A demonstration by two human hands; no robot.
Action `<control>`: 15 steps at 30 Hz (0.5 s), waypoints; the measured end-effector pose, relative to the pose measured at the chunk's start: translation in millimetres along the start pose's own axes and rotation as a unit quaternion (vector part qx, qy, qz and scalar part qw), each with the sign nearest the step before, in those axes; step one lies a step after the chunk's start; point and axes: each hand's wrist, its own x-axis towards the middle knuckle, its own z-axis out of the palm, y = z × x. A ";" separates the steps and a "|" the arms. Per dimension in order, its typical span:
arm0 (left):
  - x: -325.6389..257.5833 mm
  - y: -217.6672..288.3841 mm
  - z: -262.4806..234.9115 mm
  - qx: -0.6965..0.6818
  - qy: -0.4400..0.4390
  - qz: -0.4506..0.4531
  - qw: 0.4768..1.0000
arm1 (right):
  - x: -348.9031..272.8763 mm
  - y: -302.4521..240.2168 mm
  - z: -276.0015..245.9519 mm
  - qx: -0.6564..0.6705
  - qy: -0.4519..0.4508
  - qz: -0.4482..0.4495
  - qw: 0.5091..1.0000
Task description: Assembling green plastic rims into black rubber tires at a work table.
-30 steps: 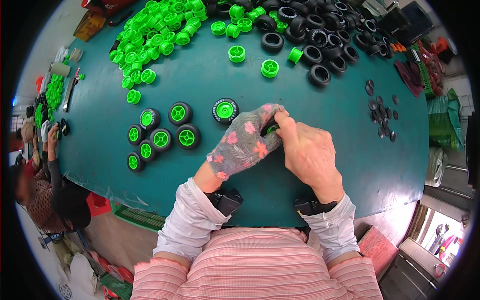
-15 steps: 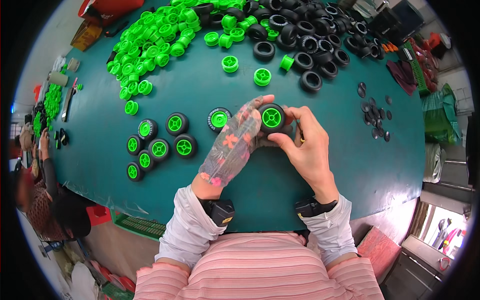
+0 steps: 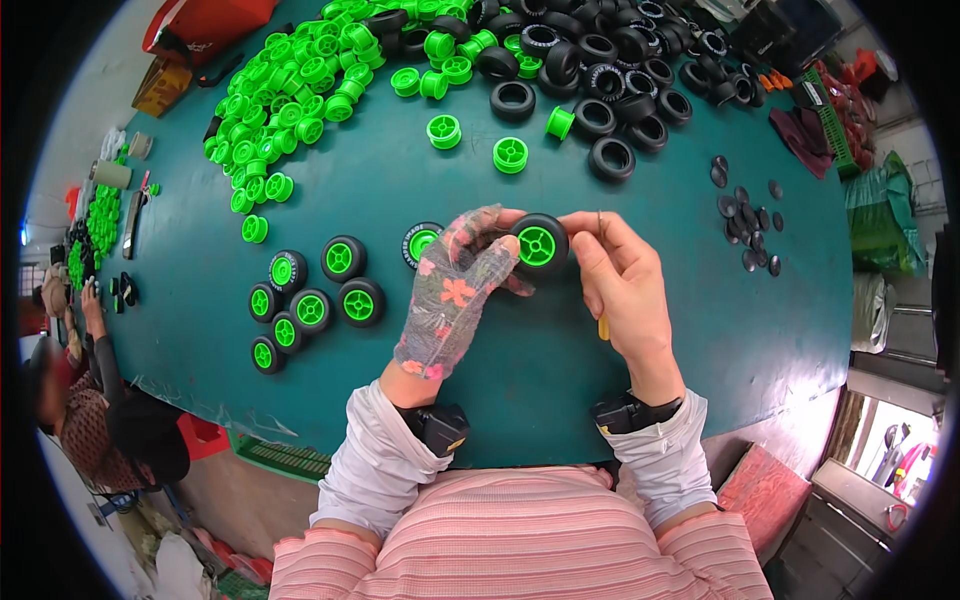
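My left hand (image 3: 455, 290), in a flowered fabric glove with bare fingertips, grips a toy wheel (image 3: 538, 243) by its left side. The wheel has a black tyre around a green spoked rim, and its spokes face up. My right hand (image 3: 628, 285) is at the wheel's right edge, index finger against the tyre and the other fingers curled. From under those fingers a small yellow object (image 3: 604, 328) sticks out; its kind is hidden. Partly behind my left hand lies another wheel (image 3: 421, 243). Several fitted wheels (image 3: 312, 311) lie in a group to the left.
Loose green rims (image 3: 300, 75) are heaped at the far left, black tyres (image 3: 612, 158) at the far middle and right. Small dark discs (image 3: 742, 215) lie right on the green table (image 3: 700, 330). A co-worker (image 3: 85, 400) sits at the left edge.
My right thumb has come off the tyre and the fingers have curled in; the yellow object shows more. The wheel is slightly lower and farther left, still in my left hand.
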 end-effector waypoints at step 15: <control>-3.8 -2.4 11.5 0.070 -0.004 0.015 0.997 | 3.3 8.3 13.2 -0.071 0.035 -0.100 0.992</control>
